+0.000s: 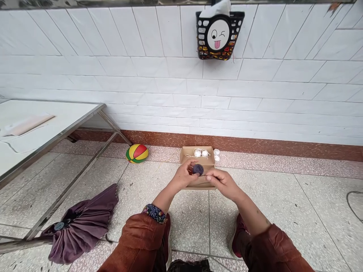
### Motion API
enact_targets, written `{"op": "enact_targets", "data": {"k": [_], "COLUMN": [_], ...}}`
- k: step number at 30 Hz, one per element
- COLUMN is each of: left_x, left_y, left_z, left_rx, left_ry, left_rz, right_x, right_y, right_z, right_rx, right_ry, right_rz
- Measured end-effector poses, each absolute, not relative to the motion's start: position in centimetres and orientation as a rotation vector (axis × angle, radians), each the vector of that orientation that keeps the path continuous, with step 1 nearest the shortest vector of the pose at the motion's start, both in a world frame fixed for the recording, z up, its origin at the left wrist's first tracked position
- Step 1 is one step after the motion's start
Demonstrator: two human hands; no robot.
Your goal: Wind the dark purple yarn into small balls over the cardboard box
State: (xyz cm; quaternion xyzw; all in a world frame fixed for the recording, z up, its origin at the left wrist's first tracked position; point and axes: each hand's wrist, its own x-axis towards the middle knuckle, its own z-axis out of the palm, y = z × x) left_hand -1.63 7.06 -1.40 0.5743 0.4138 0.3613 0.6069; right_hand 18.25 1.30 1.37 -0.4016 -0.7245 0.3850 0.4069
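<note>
My left hand [185,174] is closed round a small ball of dark purple-grey yarn [197,169]. Just to its right, my right hand [222,183] pinches what looks like the loose strand of that yarn between thumb and fingers. Both hands are above an open cardboard box [183,155] on the floor by the wall. Two white yarn balls [201,153] with loose ends lie in the far part of the box. Two more white balls [217,155] sit outside its right edge. My hands hide part of the near half of the box.
A red, yellow and green ball [137,153] rests by the leg of a white-topped metal table [56,109]. A folded purple umbrella [85,223] lies at the lower left. On the tiled wall hangs a black basket [201,37]. A dark cable [350,204] is at the right.
</note>
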Motion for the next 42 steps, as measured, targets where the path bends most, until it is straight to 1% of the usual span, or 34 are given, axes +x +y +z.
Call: {"op": "enact_targets", "data": {"k": [5, 9, 14, 18, 21, 24, 28, 31, 34, 39, 42], "left_x": [-0.5, 0.2, 0.4, 0.1, 0.0, 0.0, 0.1, 0.2, 0.3, -0.3, -0.7], "left_y": [5.1, 4.8, 5.8, 6.7, 7.0, 6.7, 5.4, 4.7, 4.8, 5.8, 6.4], "left_z": [-0.8, -0.3, -0.6, -1.0, -1.1, -1.2, -1.0, -0.5, -0.2, -0.3, -0.5], "left_rx": [1.312, 1.114, 0.904, 1.017, 1.233, 1.398, 1.432, 1.31, 1.195, 1.088, 1.038], "left_ry": [0.633, 0.509, 0.722, 0.871, 0.95, 0.98, 0.703, 0.455, 0.4, 0.659, 0.778], "left_rz": [0.64, 0.732, 0.899, 0.953, 0.916, 0.837, 0.64, 0.545, 0.629, 0.844, 0.939], "right_x": [19.6, 19.5, 18.5, 18.2, 18.7, 19.4, 20.4, 20.6, 20.2, 19.1, 18.5], "right_y": [2.7, 3.3, 2.8, 1.9, 1.3, 1.2, 1.9, 2.7, 3.1, 2.9, 2.5], "right_z": [-0.4, -2.4, -2.9, -1.4, 0.1, 0.8, 0.3, -0.7, -1.8, -2.9, -2.5], "right_rx": [-1.273, -1.384, -1.345, -1.189, -1.058, -1.057, -1.141, -1.243, -1.332, -1.408, -1.344], "right_ry": [-1.548, -1.561, -1.783, -1.913, -1.822, -1.596, -1.353, -1.339, -1.458, -1.699, -1.836], "right_rz": [0.797, 0.802, 0.834, 0.914, 1.032, 1.108, 1.068, 0.958, 0.89, 0.792, 0.801]}}
